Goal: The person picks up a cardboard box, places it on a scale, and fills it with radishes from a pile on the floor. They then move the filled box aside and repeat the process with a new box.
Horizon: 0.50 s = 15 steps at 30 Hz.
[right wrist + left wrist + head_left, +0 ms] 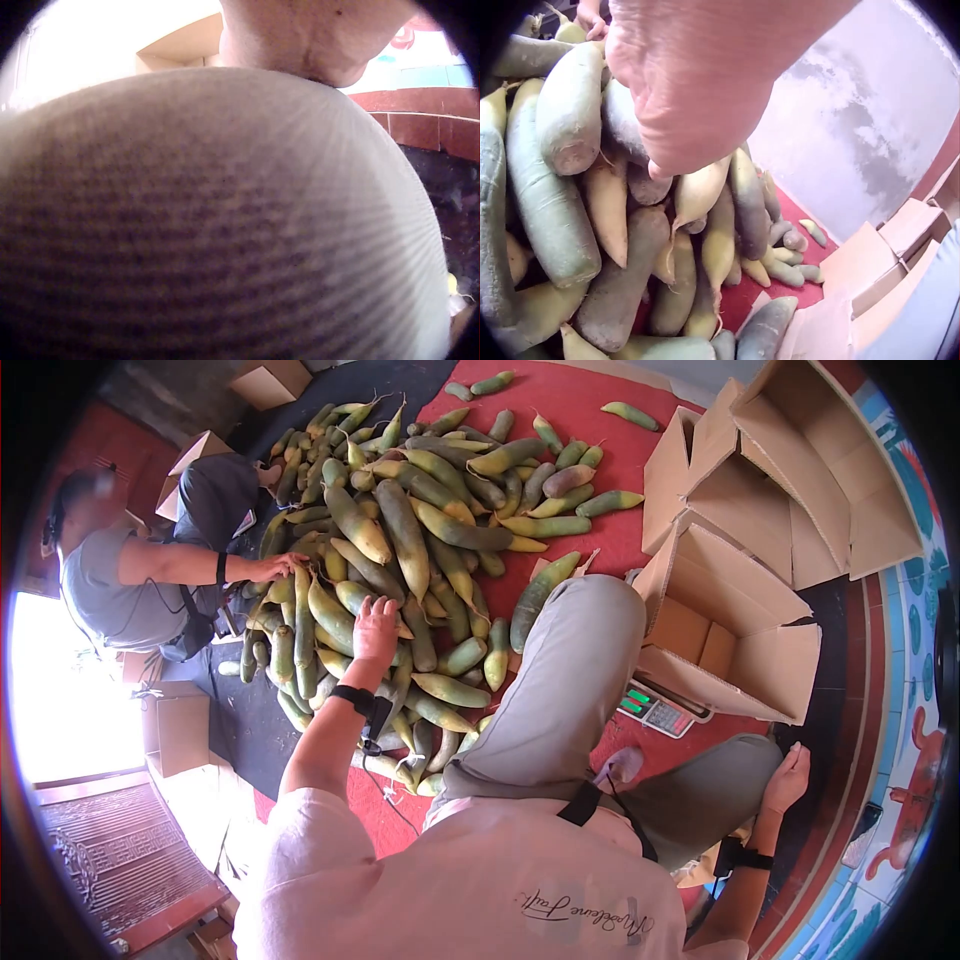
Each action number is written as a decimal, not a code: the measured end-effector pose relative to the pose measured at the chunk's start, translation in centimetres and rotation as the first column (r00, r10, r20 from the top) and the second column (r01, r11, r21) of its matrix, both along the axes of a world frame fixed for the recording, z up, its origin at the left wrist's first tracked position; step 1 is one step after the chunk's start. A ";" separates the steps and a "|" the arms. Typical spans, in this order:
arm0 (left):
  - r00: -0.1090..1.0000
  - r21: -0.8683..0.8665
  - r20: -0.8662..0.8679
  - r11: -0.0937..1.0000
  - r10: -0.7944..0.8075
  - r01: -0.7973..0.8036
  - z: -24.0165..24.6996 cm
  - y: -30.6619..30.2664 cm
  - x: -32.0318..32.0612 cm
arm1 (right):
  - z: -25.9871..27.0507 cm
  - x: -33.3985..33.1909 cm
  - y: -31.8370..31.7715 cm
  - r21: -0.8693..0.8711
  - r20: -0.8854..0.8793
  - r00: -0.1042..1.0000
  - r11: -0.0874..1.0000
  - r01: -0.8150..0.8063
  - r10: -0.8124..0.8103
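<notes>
A large heap of green radishes (405, 545) covers the middle of the floor in the head view, many with yellowish tips. My left hand (375, 632) rests across a radish (352, 596) on the near side of the heap, its fingers pointing away from me. Only the heel and side of the left hand (694, 90) show in the left wrist view, over more radishes (551, 195); the fingers are hidden there. Beside my bent knee, my right hand (788, 780) holds nothing visible. Trouser cloth (225, 217) fills most of the right wrist view, below the right hand.
Another person (135, 585) at the left reaches a hand (275, 567) onto the heap. An open cardboard box (735, 575) sits over a scale (655, 710) with a lit display, and more boxes (820, 470) stand behind it. A carved wooden chair (130, 855) stands at lower left.
</notes>
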<state>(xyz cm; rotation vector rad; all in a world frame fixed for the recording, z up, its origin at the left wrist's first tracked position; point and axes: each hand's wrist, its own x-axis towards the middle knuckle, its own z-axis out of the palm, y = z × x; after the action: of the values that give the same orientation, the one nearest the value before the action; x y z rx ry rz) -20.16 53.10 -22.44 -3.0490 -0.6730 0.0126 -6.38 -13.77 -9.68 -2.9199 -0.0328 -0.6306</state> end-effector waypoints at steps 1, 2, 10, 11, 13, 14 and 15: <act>1.000 -0.017 0.017 1.000 -0.025 0.025 -0.2 -0.2 -0.4 | 0.0 0.0 0.0 0.002 -0.001 1.000 1.000 -0.003 0.003; 1.000 -0.014 0.017 1.000 -0.025 0.026 0.2 -0.9 -0.8 | 0.0 -0.1 0.1 0.004 0.000 1.000 1.000 -0.002 0.002; 0.996 -0.120 0.052 0.990 -0.072 0.078 2.3 -5.5 -2.2 | -0.1 -0.3 -0.3 0.040 0.041 0.999 0.999 -0.032 0.031; 0.992 -0.170 0.118 0.983 -0.049 0.069 2.6 -5.8 -2.4 | -0.1 -0.4 -0.3 0.041 0.043 0.999 0.999 -0.030 0.028; 0.983 -0.221 0.182 0.973 -0.024 0.065 3.3 -6.0 -2.5 | -0.2 -0.4 -0.3 0.046 0.068 0.997 0.998 -0.041 0.038; 0.979 -0.306 0.204 0.952 0.029 0.035 3.7 -6.0 -2.6 | -0.2 -0.5 -0.4 0.046 0.069 0.997 0.998 -0.040 0.037; 0.972 -0.388 0.220 0.921 0.085 0.007 3.9 -6.0 -2.7 | -0.3 -0.5 -0.5 0.039 0.070 0.997 0.999 -0.038 0.035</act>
<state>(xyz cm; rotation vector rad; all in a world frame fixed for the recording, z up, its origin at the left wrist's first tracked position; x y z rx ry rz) -22.85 47.09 -18.57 -3.4533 -0.8366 -0.2473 -6.84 -14.27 -9.96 -2.8513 -0.0803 -0.7186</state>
